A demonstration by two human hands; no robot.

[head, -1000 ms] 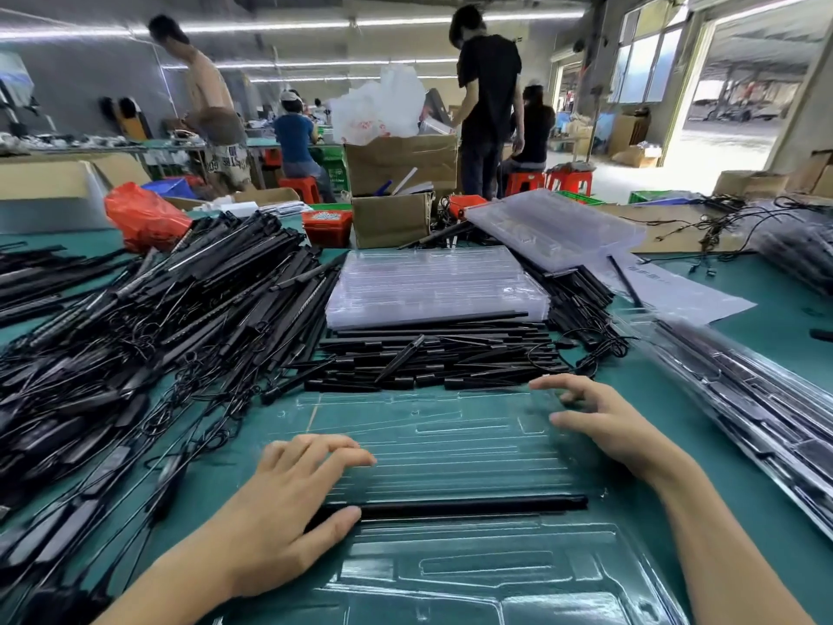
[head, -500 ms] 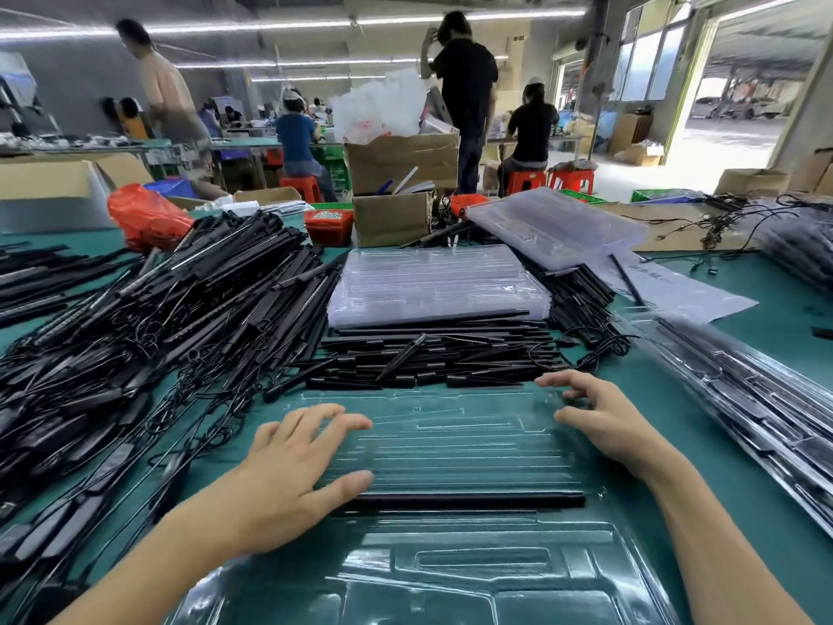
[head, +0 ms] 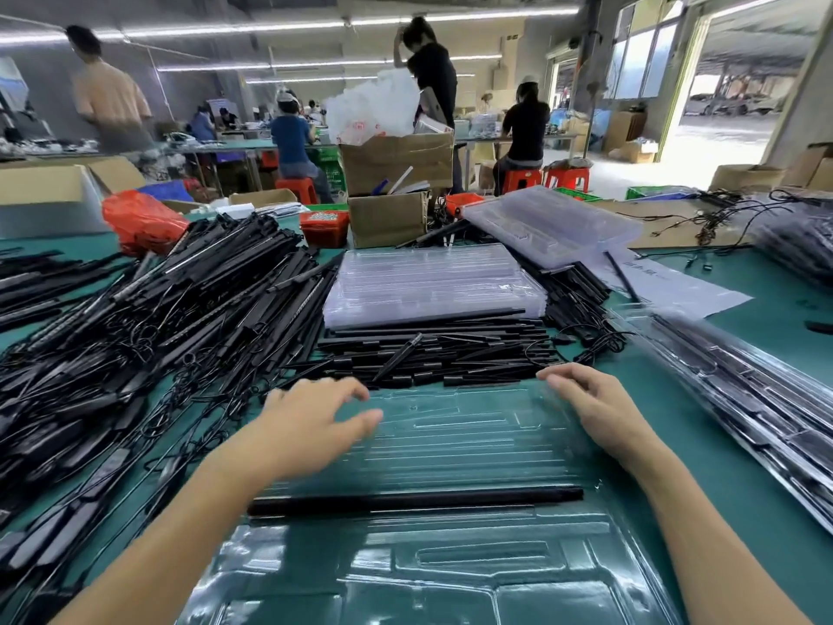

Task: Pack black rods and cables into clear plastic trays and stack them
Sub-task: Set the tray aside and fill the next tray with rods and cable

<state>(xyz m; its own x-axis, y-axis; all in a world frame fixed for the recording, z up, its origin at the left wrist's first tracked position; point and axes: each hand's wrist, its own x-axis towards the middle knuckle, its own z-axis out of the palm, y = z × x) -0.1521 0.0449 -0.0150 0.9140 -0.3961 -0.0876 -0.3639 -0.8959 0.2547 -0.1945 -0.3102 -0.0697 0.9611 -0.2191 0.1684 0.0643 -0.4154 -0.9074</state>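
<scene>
A clear plastic tray (head: 455, 575) lies on the green table right in front of me. One black rod (head: 414, 500) lies crosswise in a groove near the tray's middle. My left hand (head: 311, 426) hovers over the tray's far left part, fingers spread and holding nothing. My right hand (head: 586, 401) is at the tray's far right corner, fingers loosely bent, nothing in it. Just beyond the tray lies a row of black rods (head: 432, 354). A stack of empty clear trays (head: 432, 281) sits behind them.
A big heap of black rods with cables (head: 135, 327) fills the left of the table. Filled trays (head: 739, 399) lie along the right. More clear trays (head: 550, 223), cardboard boxes (head: 392, 218) and a red bag (head: 139, 221) stand farther back. People work at tables behind.
My left hand has lifted off the rod in the tray and moved forward toward the rod row. My right hand has shifted slightly forward at the tray's corner.
</scene>
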